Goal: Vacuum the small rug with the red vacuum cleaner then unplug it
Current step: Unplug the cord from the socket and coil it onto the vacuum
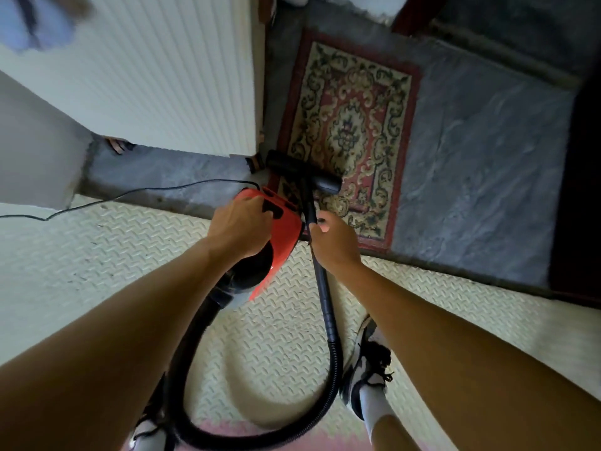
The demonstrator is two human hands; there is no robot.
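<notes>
Your left hand (242, 227) grips the top of the red vacuum cleaner (279, 229), fingers curled over its handle area, holding the body just above the pale patterned floor mat (130, 255). Your right hand (335, 245) is closed around the black wand (320, 271), thumb up along the tube, partway between the hose joint and the floor head.

The floor head (304, 172) sits on the near left corner of the small rug (351, 131), its black bar lying across the rug's red border and touching the pile. The rug lies flat on the grey stone floor (481, 151), with its long side running away from you and its near end just beyond the edge of the mat.

The black hose (292, 431) leaves the back of the vacuum cleaner, loops down between your feet and climbs again to meet the wand. A thin black power cord (136, 192) trails from the cleaner's far side off to the left across the stone and the mat; where it ends is out of view.

A white ribbed radiator (162, 76) stands to the left of the rug, its lower corner close to the floor head. Your right shoe (367, 359), black and white, stands on the mat beside the hose.
</notes>
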